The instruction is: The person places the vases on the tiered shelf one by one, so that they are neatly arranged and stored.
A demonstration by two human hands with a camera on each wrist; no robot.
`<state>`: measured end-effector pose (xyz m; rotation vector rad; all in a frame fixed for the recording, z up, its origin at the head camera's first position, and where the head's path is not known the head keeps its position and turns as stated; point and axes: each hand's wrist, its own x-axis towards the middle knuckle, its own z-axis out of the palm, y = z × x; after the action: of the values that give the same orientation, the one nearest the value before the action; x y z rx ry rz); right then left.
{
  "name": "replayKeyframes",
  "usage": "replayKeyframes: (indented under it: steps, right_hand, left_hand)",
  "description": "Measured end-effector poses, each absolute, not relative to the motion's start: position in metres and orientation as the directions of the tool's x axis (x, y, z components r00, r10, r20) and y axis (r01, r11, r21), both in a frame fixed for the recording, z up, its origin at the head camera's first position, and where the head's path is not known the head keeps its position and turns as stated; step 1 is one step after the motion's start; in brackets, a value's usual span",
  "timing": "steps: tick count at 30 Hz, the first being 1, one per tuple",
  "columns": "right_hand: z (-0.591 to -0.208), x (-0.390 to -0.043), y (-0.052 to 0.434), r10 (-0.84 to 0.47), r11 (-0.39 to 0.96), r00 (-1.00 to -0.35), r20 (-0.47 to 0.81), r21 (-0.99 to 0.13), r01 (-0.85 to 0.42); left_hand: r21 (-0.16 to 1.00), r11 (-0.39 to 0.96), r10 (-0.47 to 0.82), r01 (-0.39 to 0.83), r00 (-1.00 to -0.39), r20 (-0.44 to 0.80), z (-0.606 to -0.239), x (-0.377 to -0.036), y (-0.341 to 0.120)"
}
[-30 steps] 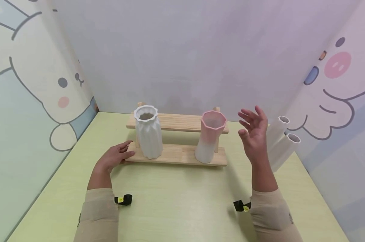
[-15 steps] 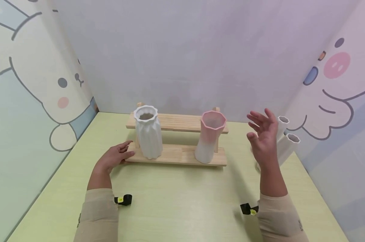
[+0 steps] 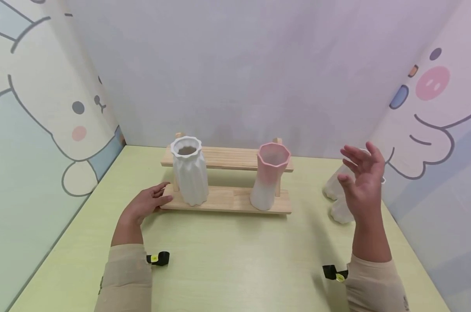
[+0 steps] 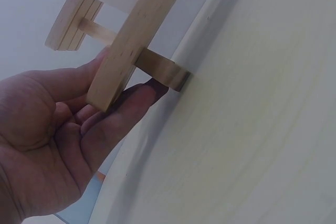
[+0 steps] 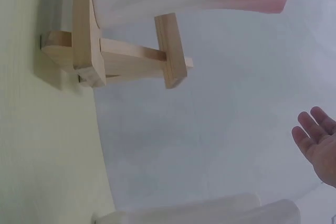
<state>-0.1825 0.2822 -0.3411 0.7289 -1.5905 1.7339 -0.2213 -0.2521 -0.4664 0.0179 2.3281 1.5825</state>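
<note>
Your left hand (image 3: 143, 206) rests with relaxed fingers against the near left end of the wooden rack (image 3: 227, 200), gripping nothing. Your right hand (image 3: 363, 182) hovers spread and empty, just in front of two pale vases (image 3: 336, 203) at far right. On the rack's lower shelf stand a white vase (image 3: 188, 171) and a pink vase (image 3: 268, 177).

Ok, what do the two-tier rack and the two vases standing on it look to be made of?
The pale two-tier slatted rack looks like unfinished light wood: grain lines and plank joints show. The white ribbed vase looks like matte ceramic, evenly white with crisp folded ridges and no shine, though moulded plastic is possible. The pink-to-white faceted vase looks like the same matte ceramic, with a soft colour fade.
</note>
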Motion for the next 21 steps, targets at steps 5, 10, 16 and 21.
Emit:
replayKeyframes:
  steps: [5, 10, 16, 21]
  right_hand:
    - [-0.338, -0.177, 0.293, 0.127, -0.022, -0.624, 0.771, -0.626, -0.779]
    - [-0.337, -0.171, 0.305, 0.149, 0.018, -0.63, 0.762, -0.639, -0.769]
    - [-0.34, -0.168, 0.319, 0.193, 0.053, -0.646, 0.738, -0.666, -0.744]
    - [-0.345, -0.168, 0.331, 0.234, 0.192, -0.641, 0.731, -0.681, -0.706]
  left_hand:
    - [0.907, 0.384, 0.188, -0.172, -0.947, -0.26, -0.466, -0.221, -0.252]
    - [0.905, 0.384, 0.185, -0.182, -0.945, -0.269, -0.466, -0.221, -0.252]
    - [0.906, 0.385, 0.191, -0.173, -0.946, -0.261, -0.465, -0.221, -0.252]
    - [0.906, 0.387, 0.192, -0.173, -0.945, -0.263, -0.465, -0.221, -0.252]
